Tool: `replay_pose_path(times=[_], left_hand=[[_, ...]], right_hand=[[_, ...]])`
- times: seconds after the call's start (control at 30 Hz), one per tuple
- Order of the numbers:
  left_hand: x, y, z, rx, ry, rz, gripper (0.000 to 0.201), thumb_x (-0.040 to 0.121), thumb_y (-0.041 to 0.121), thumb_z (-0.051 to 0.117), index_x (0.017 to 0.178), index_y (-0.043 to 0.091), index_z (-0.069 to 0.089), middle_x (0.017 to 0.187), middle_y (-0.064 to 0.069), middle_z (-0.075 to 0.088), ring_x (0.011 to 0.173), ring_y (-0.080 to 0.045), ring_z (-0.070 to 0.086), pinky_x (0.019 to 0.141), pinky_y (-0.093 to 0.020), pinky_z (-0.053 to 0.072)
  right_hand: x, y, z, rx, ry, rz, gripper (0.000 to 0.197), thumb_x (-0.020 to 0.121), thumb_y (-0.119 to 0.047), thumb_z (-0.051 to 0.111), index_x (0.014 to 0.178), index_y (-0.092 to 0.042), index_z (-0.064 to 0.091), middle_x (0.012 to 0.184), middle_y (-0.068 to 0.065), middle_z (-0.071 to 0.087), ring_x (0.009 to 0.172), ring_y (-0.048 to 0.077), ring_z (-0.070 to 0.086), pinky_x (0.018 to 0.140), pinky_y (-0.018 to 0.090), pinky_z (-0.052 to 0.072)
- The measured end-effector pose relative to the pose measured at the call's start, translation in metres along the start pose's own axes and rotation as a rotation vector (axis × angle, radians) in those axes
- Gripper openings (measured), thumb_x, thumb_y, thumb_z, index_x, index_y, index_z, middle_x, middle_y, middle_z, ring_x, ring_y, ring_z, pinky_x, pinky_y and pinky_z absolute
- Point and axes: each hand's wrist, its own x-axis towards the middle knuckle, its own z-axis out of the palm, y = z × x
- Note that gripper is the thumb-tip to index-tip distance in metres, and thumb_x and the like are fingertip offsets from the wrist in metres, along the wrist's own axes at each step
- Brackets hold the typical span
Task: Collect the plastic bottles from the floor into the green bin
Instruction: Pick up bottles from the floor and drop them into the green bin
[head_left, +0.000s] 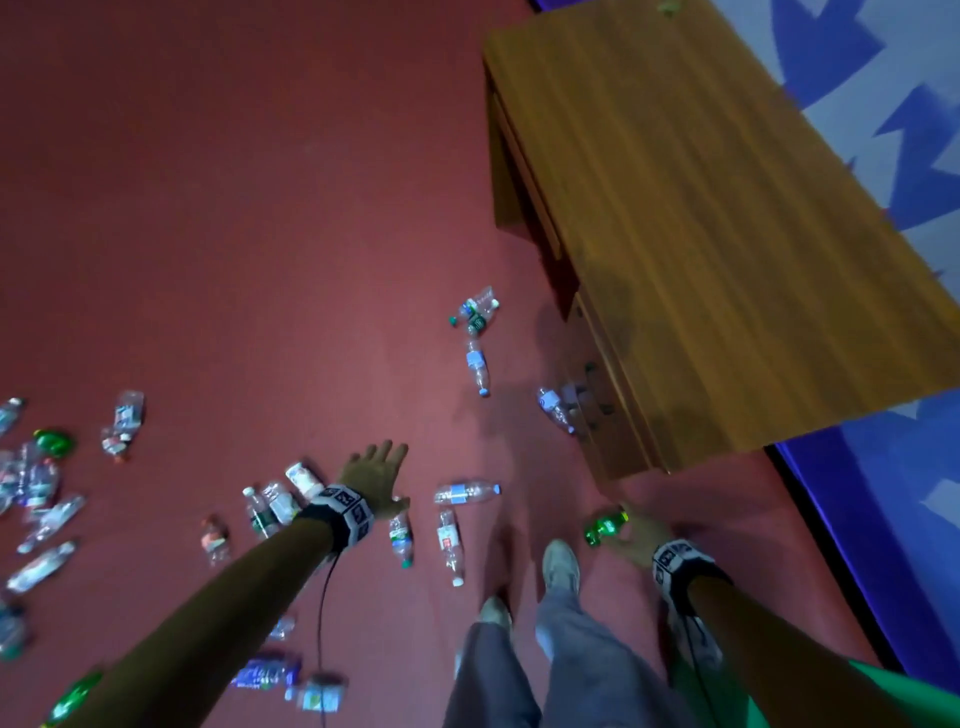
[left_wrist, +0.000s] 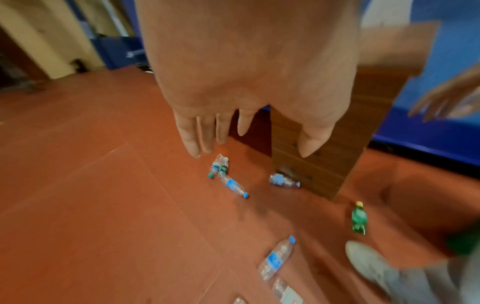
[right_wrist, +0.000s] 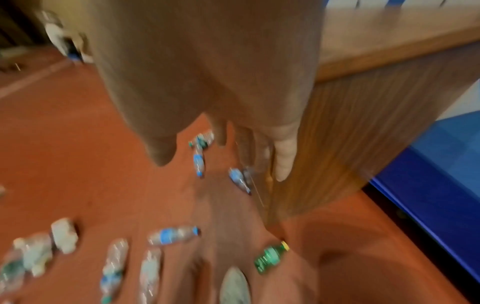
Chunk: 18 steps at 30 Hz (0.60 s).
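Several plastic bottles lie scattered on the red floor (head_left: 260, 260). A green bottle (head_left: 604, 526) with a yellow cap lies near the desk corner, also seen as the green bottle (right_wrist: 270, 258) and the green bottle (left_wrist: 359, 219). My right hand (head_left: 635, 526) hovers just above it with loose fingers and holds nothing. My left hand (head_left: 376, 462) is stretched out flat and empty above a clear blue-label bottle (head_left: 467, 492) and a green-capped bottle (head_left: 401, 538). A corner of the green bin (head_left: 893, 699) shows at the bottom right.
A wooden desk (head_left: 701, 208) stands at the right, with a bottle (head_left: 555, 408) against its base. More bottles (head_left: 475, 312) lie further out, and a dense pile (head_left: 36, 483) at the left. My shoe (head_left: 561, 564) is beside the green bottle. A blue wall (head_left: 883, 519) borders the right.
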Motion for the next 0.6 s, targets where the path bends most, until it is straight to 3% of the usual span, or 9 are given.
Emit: replay_pose_path(times=[0.07,0.13,0.27,0.4,0.5,0.6], left_hand=[[0.03,0.009,0.03,0.032,-0.032,-0.001,0.101,0.089,0.064,0.058,0.163,0.016,0.008,0.166,-0.011,0.02,0.148,-0.032,0.029,0.117,-0.046,0.032],[0.059,0.019,0.071,-0.043,-0.064,-0.04,0.103,0.088,0.065,0.058,0.163,0.018,0.007,0.168,-0.01,0.018,0.151,-0.03,0.025,0.119,-0.044,0.03],[0.113,0.037,0.175,-0.17,-0.198,-0.122,0.103,0.086,0.066,0.057,0.163,0.019,0.007,0.168,-0.007,0.018,0.151,-0.03,0.026,0.118,-0.046,0.032],[0.178,0.052,0.283,-0.153,-0.283,-0.106,0.1,0.09,0.062,0.059,0.163,0.017,0.007,0.167,-0.009,0.02,0.15,-0.031,0.027,0.118,-0.045,0.031],[0.236,0.06,0.361,-0.15,-0.282,-0.095,0.098,0.091,0.058,0.06,0.163,0.016,0.008,0.166,-0.009,0.021,0.15,-0.03,0.028,0.119,-0.045,0.032],[0.295,0.062,0.432,-0.129,-0.249,-0.074,0.096,0.091,0.056,0.06,0.162,0.015,0.01,0.166,-0.009,0.023,0.148,-0.03,0.031,0.117,-0.044,0.035]], right_hand=[[0.042,0.034,0.019,-0.071,-0.065,0.075,0.109,0.083,-0.068,0.06,0.161,-0.009,0.01,0.154,0.014,0.046,0.137,0.029,0.05,0.109,0.029,0.04],[0.082,0.066,0.042,-0.124,-0.072,0.147,0.115,0.081,-0.079,0.051,0.162,-0.016,-0.002,0.163,0.013,0.031,0.145,0.03,0.04,0.116,0.035,0.034],[0.152,0.098,0.087,-0.168,-0.064,0.22,0.102,0.089,-0.071,0.053,0.162,-0.026,-0.002,0.165,0.009,0.026,0.146,0.031,0.037,0.117,0.037,0.033],[0.245,0.15,0.146,-0.227,-0.097,0.213,0.102,0.09,-0.065,0.059,0.162,-0.027,-0.002,0.16,0.02,0.029,0.141,0.039,0.041,0.115,0.039,0.033],[0.314,0.187,0.194,-0.273,-0.103,0.206,0.104,0.089,-0.064,0.06,0.162,-0.028,-0.005,0.155,0.019,0.033,0.132,0.039,0.048,0.108,0.038,0.039],[0.373,0.218,0.24,-0.45,-0.092,0.151,0.1,0.092,-0.056,0.063,0.161,-0.032,-0.005,0.159,0.016,0.029,0.137,0.036,0.042,0.109,0.04,0.04]])
